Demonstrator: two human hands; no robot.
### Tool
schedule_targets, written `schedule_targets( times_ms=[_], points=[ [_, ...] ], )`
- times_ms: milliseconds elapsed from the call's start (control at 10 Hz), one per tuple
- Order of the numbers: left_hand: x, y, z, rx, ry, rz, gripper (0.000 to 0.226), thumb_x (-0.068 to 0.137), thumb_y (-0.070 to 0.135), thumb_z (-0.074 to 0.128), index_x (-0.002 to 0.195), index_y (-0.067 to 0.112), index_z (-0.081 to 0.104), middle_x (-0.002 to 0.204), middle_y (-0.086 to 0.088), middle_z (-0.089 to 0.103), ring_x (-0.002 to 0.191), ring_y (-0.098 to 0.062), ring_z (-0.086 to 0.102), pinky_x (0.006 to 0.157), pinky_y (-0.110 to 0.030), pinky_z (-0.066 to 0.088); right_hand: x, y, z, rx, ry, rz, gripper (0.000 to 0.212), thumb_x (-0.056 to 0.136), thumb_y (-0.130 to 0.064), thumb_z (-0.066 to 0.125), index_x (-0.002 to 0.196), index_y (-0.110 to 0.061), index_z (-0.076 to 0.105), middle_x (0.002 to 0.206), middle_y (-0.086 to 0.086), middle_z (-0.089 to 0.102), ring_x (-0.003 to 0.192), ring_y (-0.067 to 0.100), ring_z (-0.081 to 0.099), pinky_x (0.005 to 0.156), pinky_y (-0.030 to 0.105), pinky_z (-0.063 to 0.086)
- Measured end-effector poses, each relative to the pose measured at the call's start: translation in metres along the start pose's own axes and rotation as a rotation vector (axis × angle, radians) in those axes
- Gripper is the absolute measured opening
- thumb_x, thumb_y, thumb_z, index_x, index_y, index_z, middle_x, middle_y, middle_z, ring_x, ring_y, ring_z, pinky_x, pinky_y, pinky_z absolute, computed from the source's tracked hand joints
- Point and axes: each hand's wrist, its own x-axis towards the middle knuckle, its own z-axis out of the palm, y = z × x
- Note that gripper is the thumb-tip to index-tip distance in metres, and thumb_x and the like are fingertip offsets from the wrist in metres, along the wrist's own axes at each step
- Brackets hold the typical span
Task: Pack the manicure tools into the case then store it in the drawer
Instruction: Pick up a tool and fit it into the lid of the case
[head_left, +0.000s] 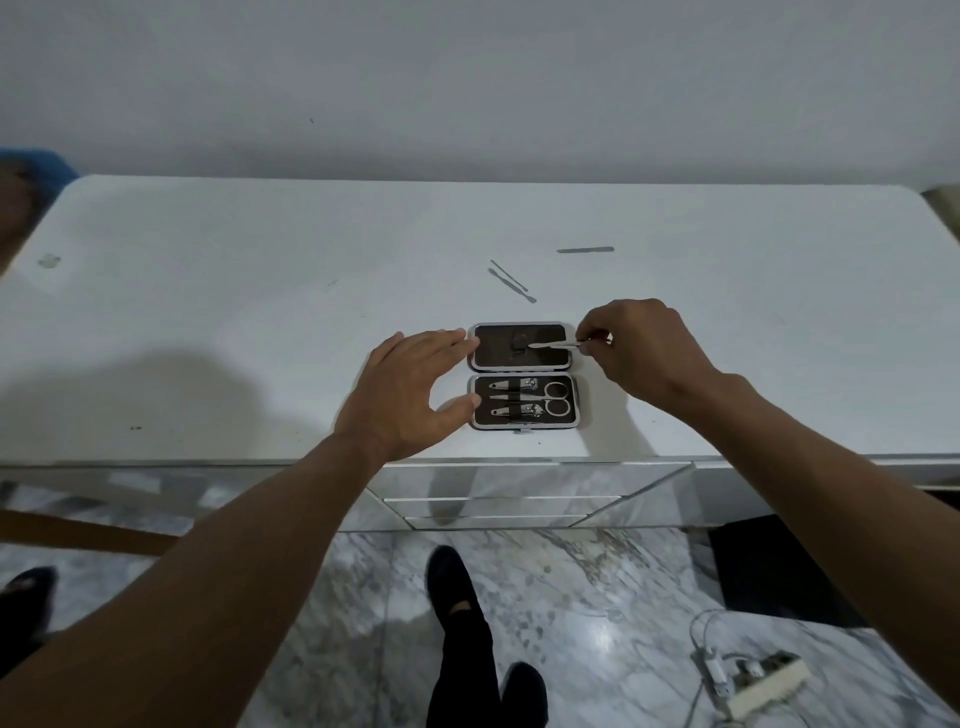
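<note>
The right hand (649, 353) hides the rear end of the thin tool (551, 343) it pinches, and what kind of tool it is cannot be told. In the lid of the case (521, 324), a small dark loop (519, 347) is too dim to make out. A black strap (514, 399) covers the middles of the clippers (498, 385). Two thin picks (511, 283) on the desk (260, 312) are too small to name. At the left edge a blurred blue shape (36, 163) is cut off — so is a dark shoe (26, 587) on the floor (571, 597).
</note>
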Motion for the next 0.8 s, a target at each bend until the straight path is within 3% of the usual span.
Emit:
schedule_targets(
  times_ms=[300,800],
  points=[
    [0.001,0.001,0.001,0.002,0.002,-0.007,0.065,0.084,0.061,0.045,0.143,0.032,0.043,0.148,0.01,0.045,0.137,-0.008,0.036,0.117,-0.039,0.019,0.011,-0.008,0.005,0.014,-0.02,-0.042,0.016,0.085,-0.011,0.059,0.091,-0.01,0.073,0.089,0.009,0.073,0.084,0.029,0.061,0.069,0.029,0.037],
    [0.001,-0.001,0.001,0.002,0.006,-0.01,0.063,0.085,0.059,0.047,0.143,0.033,0.043,0.148,0.012,0.044,0.137,-0.007,0.035,0.117,-0.038,0.018,0.021,-0.018,0.012,-0.034,-0.074,-0.104,0.023,0.084,-0.008,0.054,0.093,-0.013,0.075,0.094,0.008,0.073,0.088,0.029,0.063,0.073,0.031,0.045]
  ],
)
